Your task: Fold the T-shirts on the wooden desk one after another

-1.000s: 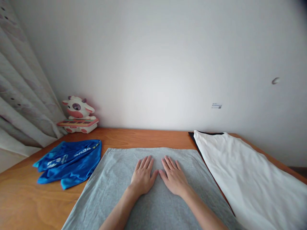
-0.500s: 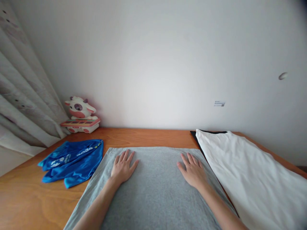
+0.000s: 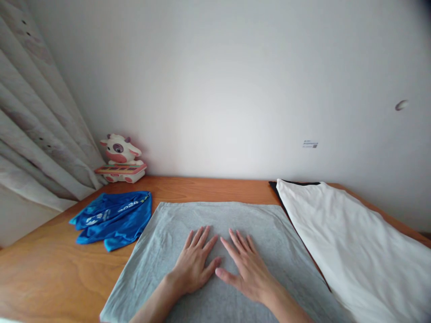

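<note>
Grey fabric, apparently a garment, lies spread flat in front of me, its near end running out of the frame. My left hand rests palm down on it, fingers spread. Close beside it, my right hand lies the same way, with its thumb almost meeting the left thumb. Neither hand grips anything. To the right of the grey cloth is a white cloth, with black fabric showing along its left and far edges.
A crumpled blue cloth printed "2024" lies left on the wooden table. Behind it stands a toy cow with a keyboard, near a curtain. The wall bounds the far side and carries a small label.
Both hands have slid inward and nearer to me across the grey fabric, from near its far corners to its middle. The view has shifted slightly to the left.
</note>
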Motion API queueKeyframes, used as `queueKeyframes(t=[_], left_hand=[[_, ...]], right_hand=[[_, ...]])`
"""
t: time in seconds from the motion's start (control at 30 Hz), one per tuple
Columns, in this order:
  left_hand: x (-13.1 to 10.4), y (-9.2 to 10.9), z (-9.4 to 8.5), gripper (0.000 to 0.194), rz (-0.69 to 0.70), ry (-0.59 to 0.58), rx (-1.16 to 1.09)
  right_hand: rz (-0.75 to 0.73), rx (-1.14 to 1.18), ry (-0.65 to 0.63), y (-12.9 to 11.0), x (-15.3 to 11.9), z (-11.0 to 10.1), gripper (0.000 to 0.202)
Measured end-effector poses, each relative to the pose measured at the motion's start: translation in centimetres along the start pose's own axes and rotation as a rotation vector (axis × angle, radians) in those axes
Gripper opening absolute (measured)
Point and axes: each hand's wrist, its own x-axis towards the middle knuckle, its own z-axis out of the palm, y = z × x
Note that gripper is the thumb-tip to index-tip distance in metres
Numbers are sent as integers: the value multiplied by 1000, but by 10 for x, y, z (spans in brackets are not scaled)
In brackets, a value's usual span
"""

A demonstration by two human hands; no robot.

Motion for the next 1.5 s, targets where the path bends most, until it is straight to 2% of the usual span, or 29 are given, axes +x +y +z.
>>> queueKeyframes(t=[0.13,0.3,0.4,0.5,0.63,0.77,0.87,1.0,1.07,1.13,1.2,1.27,1.4,1.5], left_hand=[[0,2,-5,92,-69,-52,-20],[19,4,-3,102,-114,-55,-37],[27,1,-3,107,-91,-65,-51],[28,-7,-5,108,-71,-72,-54],[24,-19,-6,99,-63,-36,-29],[17,-31,-6,85,-72,-11,20],[6,-49,-7,76,-107,23,77],[-16,-84,-10,71,-168,60,161],[-28,-99,-11,70,-197,59,184],[-38,-105,-11,69,-246,64,200],[-45,-96,-7,67,-310,78,208],[-48,-72,0,65,-315,110,191],[-45,-9,21,58,-104,181,114],[-47,15,31,59,-56,193,106]], right_hand=[[69,-45,-79,3,2,5,120],[-2,-4,-103,-2,16,3,132],[-57,20,-115,-1,19,4,125],[-41,6,-107,3,17,4,111],[21,-26,-54,14,13,1,99],[63,-92,4,37,5,-4,92],[114,-155,58,60,-8,-9,86],[224,-235,126,86,-28,-17,77],[268,-258,141,94,-37,-18,78],[318,-267,146,94,-42,-17,80],[389,-256,173,83,-43,-11,80],[409,-208,215,62,-41,-1,75],[174,-43,214,5,-33,25,59],[52,-54,177,-14,-32,40,56]])
